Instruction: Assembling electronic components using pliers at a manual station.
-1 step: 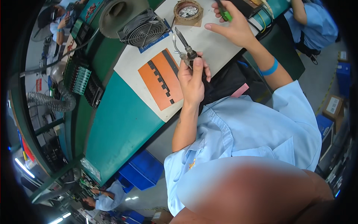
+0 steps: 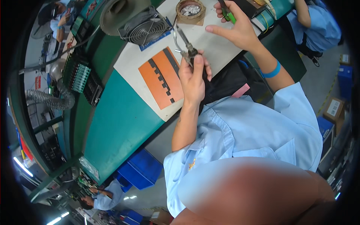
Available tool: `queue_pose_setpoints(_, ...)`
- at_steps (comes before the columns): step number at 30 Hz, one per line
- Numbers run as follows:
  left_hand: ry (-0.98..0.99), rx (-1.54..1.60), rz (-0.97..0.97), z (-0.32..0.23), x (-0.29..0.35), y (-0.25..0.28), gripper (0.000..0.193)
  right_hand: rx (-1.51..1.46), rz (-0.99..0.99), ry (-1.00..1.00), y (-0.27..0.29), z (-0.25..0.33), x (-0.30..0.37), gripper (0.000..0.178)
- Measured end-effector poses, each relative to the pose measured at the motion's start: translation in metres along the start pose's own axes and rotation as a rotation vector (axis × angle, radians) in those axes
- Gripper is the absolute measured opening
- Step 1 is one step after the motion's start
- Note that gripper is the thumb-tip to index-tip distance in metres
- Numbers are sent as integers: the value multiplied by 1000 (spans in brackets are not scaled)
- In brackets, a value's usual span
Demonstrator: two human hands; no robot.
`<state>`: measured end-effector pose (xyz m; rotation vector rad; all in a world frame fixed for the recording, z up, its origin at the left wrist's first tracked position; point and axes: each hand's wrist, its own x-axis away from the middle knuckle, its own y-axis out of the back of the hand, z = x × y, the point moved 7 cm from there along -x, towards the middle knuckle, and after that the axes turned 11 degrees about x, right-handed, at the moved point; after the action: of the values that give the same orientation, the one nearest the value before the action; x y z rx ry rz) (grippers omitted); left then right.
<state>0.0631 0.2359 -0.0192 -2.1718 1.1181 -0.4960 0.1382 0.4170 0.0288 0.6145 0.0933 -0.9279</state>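
Head view: the left hand [image 2: 193,80] is closed around a dark soldering tool [image 2: 192,51], thumb laid along the near side of its body, fingers wrapped about the other. The tool's shaft slants up and leftward out of the grip, with a thin curved metal tube [image 2: 175,39] running beside it; the tip points toward the gap between the fan [image 2: 146,32] and a round pot [image 2: 190,19] with silvery contents. The right hand [image 2: 240,32] sits farther up and to the right, well apart from the left; its fingers hold a green-and-black-handled tool [image 2: 230,15], while the thumb stands out wide, clear of the handles. Upper end of this second tool is cut off by the picture's edge, so its kind cannot be told for sure. An orange sheet [image 2: 167,75] bearing a notched dark strip [image 2: 161,79] lies just left of the left hand, on a pale mat [image 2: 129,62] spread over the green counter [image 2: 116,116]. A blue band [image 2: 272,70] circles the right wrist.
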Motion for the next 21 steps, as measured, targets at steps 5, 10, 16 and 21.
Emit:
queue_pose_setpoints(5,5,-91,-3,1,-2,3,24,-81,288,2,-32,34,14,65)
queue_pose_setpoints(10,-7,-20,-30,-4,2,2,22,-13,78,-125,-10,-15,-12,68)
queue_pose_setpoints(16,4,-58,-10,-3,0,4,24,-37,242,-16,-29,22,3,67)
queue_pose_setpoints(21,5,-35,-11,-2,-2,9,26,-8,187,-99,-24,8,-9,69)
